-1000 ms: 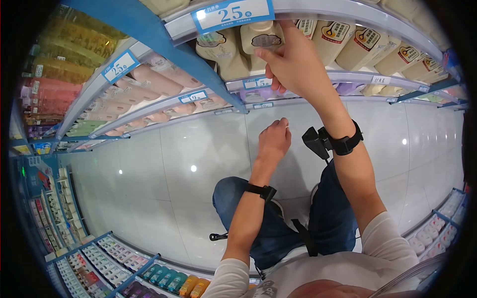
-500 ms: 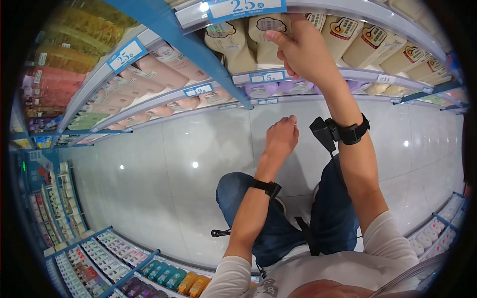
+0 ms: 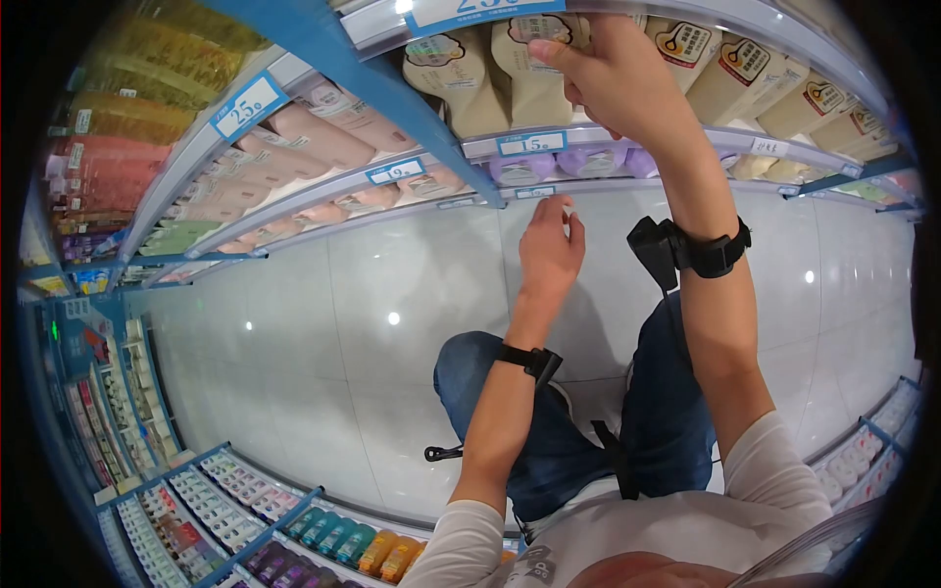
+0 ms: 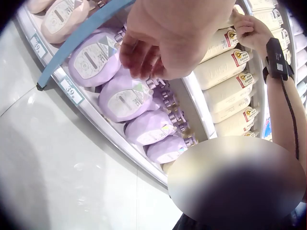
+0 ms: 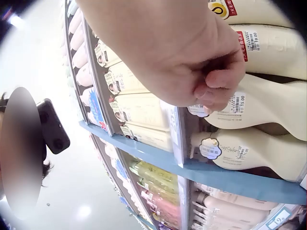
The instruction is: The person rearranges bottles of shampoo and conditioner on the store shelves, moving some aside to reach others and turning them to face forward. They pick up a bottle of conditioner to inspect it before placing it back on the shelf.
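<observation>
Pink bottles (image 3: 312, 135) line a shelf (image 3: 328, 190); across the floor (image 3: 284, 338) stand teal bottles (image 3: 336, 536) (orange bottles (image 3: 377, 554) just beside them).

Over there, a shelf (image 3: 593, 136) carries a row of cream bottles (image 3: 480, 98); the lower shelf (image 4: 111, 132) beneath holds purple bottles (image 4: 125, 101).

My right arm (image 3: 723, 323) is stretched out across the shelf's front edge (image 3: 725, 139), right hand (image 3: 637, 83) up there with the thumb poking out, lower fingers curled in, index tip kinda hidden. Left hand (image 3: 551, 250) just hangs loose short of that edge, fingers half bent, holding nothing.
</observation>
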A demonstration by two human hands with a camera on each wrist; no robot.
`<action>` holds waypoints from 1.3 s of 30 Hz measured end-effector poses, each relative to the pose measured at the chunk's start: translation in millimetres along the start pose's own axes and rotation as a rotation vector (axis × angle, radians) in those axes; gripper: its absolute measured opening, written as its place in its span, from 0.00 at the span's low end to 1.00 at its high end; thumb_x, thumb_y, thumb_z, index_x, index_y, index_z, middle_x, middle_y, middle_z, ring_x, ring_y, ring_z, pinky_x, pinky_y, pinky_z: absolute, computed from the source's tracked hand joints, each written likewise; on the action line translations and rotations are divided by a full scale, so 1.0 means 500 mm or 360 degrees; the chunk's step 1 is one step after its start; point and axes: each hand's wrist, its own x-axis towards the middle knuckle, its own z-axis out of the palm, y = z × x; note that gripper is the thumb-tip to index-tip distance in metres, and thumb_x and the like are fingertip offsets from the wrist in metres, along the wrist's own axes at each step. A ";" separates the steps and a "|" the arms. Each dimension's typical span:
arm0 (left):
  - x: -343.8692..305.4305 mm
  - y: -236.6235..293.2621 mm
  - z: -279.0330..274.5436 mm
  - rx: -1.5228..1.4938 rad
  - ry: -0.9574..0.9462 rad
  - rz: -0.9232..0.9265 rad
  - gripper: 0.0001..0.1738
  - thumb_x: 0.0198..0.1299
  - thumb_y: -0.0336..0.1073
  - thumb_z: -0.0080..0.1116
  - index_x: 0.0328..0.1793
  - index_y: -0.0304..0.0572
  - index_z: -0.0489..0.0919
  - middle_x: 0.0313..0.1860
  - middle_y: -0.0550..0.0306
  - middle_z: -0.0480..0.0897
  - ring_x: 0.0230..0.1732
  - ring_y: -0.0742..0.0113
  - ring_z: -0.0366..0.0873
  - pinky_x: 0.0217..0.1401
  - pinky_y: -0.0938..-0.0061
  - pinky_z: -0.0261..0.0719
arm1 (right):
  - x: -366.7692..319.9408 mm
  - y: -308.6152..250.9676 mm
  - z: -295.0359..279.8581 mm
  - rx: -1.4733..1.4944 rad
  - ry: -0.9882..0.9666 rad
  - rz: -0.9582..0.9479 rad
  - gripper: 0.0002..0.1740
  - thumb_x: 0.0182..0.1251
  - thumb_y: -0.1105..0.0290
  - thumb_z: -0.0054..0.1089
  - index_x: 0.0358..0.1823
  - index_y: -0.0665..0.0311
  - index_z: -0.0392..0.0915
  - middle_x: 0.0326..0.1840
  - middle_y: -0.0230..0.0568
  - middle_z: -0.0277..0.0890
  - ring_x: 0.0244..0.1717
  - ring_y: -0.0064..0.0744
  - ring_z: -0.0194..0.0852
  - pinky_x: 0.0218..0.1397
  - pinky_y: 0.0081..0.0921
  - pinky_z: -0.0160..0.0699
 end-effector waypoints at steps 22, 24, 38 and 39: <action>0.069 0.023 -0.018 -0.1307 0.0222 0.0333 0.57 0.59 0.26 0.75 0.88 0.39 0.49 0.82 0.47 0.58 0.70 0.55 0.75 0.63 0.66 0.82 | -0.004 -0.044 -0.055 0.0054 -0.0280 0.0333 0.17 0.76 0.66 0.66 0.55 0.73 0.80 0.20 0.34 0.72 0.15 0.23 0.65 0.15 0.27 0.62; 0.079 0.022 -0.019 -0.1428 0.0197 0.0356 0.55 0.60 0.26 0.74 0.88 0.39 0.49 0.82 0.48 0.57 0.72 0.54 0.74 0.64 0.66 0.82 | 0.012 -0.046 -0.049 -0.0097 -0.0299 0.0663 0.15 0.75 0.66 0.66 0.47 0.75 0.80 0.19 0.34 0.71 0.13 0.23 0.62 0.13 0.27 0.59; 0.120 0.031 -0.002 -0.1536 0.0079 0.0260 0.41 0.59 0.26 0.75 0.75 0.37 0.64 0.62 0.55 0.78 0.59 0.66 0.79 0.61 0.70 0.81 | 0.009 -0.021 -0.066 0.0361 -0.0510 0.0730 0.14 0.78 0.70 0.61 0.52 0.77 0.76 0.17 0.30 0.67 0.11 0.19 0.56 0.12 0.24 0.53; 0.118 0.035 0.006 -0.1538 0.0078 0.0260 0.41 0.59 0.26 0.75 0.75 0.37 0.64 0.62 0.55 0.78 0.59 0.66 0.79 0.61 0.70 0.81 | 0.005 -0.022 -0.066 0.0445 -0.0592 0.0789 0.16 0.80 0.69 0.59 0.57 0.78 0.74 0.17 0.32 0.69 0.11 0.20 0.59 0.12 0.23 0.55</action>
